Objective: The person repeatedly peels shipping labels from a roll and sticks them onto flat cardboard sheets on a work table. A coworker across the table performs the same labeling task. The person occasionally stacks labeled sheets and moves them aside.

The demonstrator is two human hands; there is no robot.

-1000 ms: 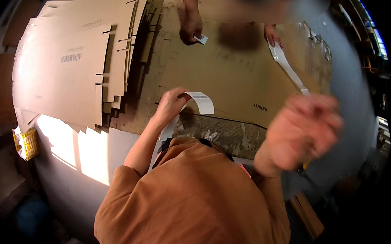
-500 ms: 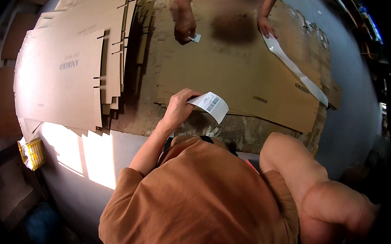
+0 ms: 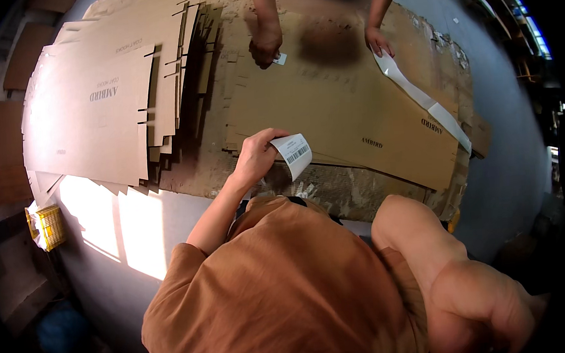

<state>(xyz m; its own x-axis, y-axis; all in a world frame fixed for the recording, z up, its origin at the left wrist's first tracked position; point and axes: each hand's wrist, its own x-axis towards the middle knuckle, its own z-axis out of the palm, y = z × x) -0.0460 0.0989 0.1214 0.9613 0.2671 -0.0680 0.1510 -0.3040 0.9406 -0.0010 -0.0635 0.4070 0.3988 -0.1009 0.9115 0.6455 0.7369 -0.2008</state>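
Observation:
My left hand (image 3: 255, 157) is closed in a pinch on the edge of a white barcode label (image 3: 294, 155), which curls down over the near edge of the cardboard-covered work surface. At the lower right my right arm is bent sharply up toward the camera. My right hand (image 3: 481, 300) looms large there, its fingers curled out of sight or dark, so what they do does not show. Below the label's far side lies a flat brown cardboard sheet (image 3: 330, 112) with dark printing.
Across the surface, a co-worker's hand (image 3: 266, 43) pinches a small white label (image 3: 280, 59); their other hand (image 3: 378, 41) holds a long white label strip (image 3: 413, 91). A tall stack of flat cardboard (image 3: 98, 123) stands left. A yellow basket (image 3: 53, 227) hangs beyond my left arm.
The label in my left hand has swung left and hangs more steeply. The co-worker's label strip has shifted slightly left. My right hand has moved a little left and down.

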